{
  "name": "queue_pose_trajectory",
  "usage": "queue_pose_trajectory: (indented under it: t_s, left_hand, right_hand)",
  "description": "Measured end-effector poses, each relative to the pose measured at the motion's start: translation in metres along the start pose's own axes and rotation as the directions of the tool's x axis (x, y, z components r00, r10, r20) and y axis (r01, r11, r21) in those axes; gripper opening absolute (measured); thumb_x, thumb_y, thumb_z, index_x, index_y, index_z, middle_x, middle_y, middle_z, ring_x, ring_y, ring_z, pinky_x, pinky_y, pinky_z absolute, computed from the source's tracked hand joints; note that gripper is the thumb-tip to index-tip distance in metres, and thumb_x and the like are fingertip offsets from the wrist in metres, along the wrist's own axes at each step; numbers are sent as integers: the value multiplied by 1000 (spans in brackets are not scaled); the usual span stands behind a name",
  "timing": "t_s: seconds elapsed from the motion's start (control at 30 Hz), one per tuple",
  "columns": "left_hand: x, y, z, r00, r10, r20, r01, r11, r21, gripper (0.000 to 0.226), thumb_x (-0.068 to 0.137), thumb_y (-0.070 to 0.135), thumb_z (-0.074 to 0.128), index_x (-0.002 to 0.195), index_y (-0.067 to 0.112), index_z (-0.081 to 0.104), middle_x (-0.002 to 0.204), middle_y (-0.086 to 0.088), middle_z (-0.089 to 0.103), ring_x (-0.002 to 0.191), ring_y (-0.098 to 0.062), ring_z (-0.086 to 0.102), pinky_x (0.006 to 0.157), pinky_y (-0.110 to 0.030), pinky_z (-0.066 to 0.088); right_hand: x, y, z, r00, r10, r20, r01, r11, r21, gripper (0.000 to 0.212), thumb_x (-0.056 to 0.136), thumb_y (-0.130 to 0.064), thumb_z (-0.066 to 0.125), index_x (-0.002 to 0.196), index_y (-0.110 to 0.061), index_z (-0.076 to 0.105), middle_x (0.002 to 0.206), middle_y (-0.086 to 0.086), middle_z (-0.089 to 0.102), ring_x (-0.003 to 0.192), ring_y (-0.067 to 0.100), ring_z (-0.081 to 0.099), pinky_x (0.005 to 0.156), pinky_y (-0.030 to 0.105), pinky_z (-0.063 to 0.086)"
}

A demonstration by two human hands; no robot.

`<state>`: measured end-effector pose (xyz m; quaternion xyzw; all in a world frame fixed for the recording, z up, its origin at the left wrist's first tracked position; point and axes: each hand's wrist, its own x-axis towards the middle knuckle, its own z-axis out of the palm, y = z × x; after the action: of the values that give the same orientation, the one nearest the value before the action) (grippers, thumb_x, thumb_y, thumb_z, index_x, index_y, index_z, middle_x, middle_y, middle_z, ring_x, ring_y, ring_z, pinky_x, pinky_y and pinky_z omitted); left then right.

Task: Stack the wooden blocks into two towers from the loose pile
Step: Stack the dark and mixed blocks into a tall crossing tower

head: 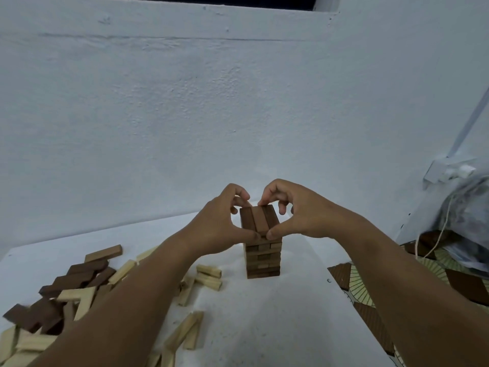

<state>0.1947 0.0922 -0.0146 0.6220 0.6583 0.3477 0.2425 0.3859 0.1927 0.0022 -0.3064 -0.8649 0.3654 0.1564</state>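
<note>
One tower of wooden blocks [263, 256] stands in the middle of the white surface, several layers high. Its top layer [259, 219] is three dark blocks side by side. My left hand [219, 221] pinches that layer from the left, thumb at the near end and fingers at the far end. My right hand [293, 213] pinches it the same way from the right. A loose pile of dark and light blocks [60, 300] lies at the lower left. More light blocks [209, 276] lie just left of the tower's base, and others [185, 332] at the bottom centre.
A white wall [238, 115] rises just behind the surface. At the right are a patterned floor [370, 300], a bundle in plastic [468, 221] with a cord, and a wall socket [447, 172]. The white surface [277, 313] ends at its right edge near the floor.
</note>
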Motion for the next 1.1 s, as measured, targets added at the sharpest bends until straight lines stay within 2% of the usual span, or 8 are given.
queue_pose_trajectory:
  t_s: [0.13, 0.3, 0.53, 0.67, 0.77, 0.93, 1.0, 1.1]
  left_hand:
    - [1, -4, 4, 1000, -21, 18, 21, 1000, 10, 69, 64, 35, 89, 114, 40, 41, 119, 16, 58, 107, -2, 52, 77, -19, 41]
    - [1, -6, 4, 999, -25, 24, 25, 1000, 15, 72, 65, 36, 88, 119, 40, 40, 120, 18, 57, 109, -2, 51, 78, -17, 41]
    - [0, -10, 3, 998, -41, 55, 38, 998, 46, 81, 66, 41, 87, 128, 45, 36, 125, 20, 55, 113, -2, 49, 79, -14, 37]
    - [-2, -11, 1, 995, -25, 95, 19, 998, 67, 96, 66, 43, 88, 139, 48, 26, 137, 22, 49, 124, -3, 43, 93, -24, 34]
    - [-6, -13, -5, 996, -9, 86, 4, 998, 63, 100, 64, 43, 88, 140, 50, 24, 137, 25, 47, 126, -3, 41, 100, -29, 36]
    - [-19, -14, -22, 1000, 7, 18, -8, 998, 57, 92, 68, 46, 85, 137, 55, 26, 134, 29, 48, 126, -1, 41, 101, -31, 39]
    - [-29, -14, -31, 999, 12, -30, -10, 998, 64, 82, 73, 43, 82, 134, 55, 30, 131, 30, 51, 124, 4, 43, 100, -30, 40]
    - [-50, -19, -47, 994, 18, -111, -9, 996, 86, 64, 79, 39, 76, 129, 53, 38, 125, 30, 55, 118, 8, 47, 98, -27, 42]
  right_hand:
    - [2, 6, 4, 1000, 6, 16, -6, 1000, -14, 57, 60, -27, 88, 104, -37, 53, 114, -22, 60, 84, 7, 51, 70, 31, 49]
    - [3, 8, 4, 1000, 5, 16, -5, 1000, -20, 56, 61, -27, 87, 105, -37, 54, 114, -23, 59, 86, 8, 52, 76, 37, 52]
    - [1, 10, 2, 999, 10, 32, -9, 999, -47, 60, 60, -32, 89, 108, -40, 54, 117, -25, 57, 91, 9, 53, 81, 35, 52]
    - [-2, 8, -1, 1000, 15, 16, -14, 998, -65, 70, 58, -40, 90, 115, -46, 50, 121, -29, 51, 96, 5, 52, 84, 32, 52]
    - [-4, 5, -2, 1000, 4, -10, -4, 997, -73, 72, 56, -44, 89, 116, -49, 50, 118, -30, 50, 96, 2, 51, 84, 31, 52]
    - [-6, -12, 2, 998, -20, -64, 14, 996, -91, 66, 60, -44, 88, 114, -48, 52, 108, -29, 53, 97, 1, 52, 82, 27, 51]
    - [-8, -23, 10, 991, -45, -129, 35, 996, -81, 55, 64, -43, 85, 109, -47, 55, 96, -22, 56, 88, 3, 54, 74, 24, 49]
    - [-9, -44, 33, 973, -79, -216, 76, 997, -24, 35, 72, -40, 80, 100, -44, 59, 80, -3, 57, 65, 7, 53, 68, 29, 52]
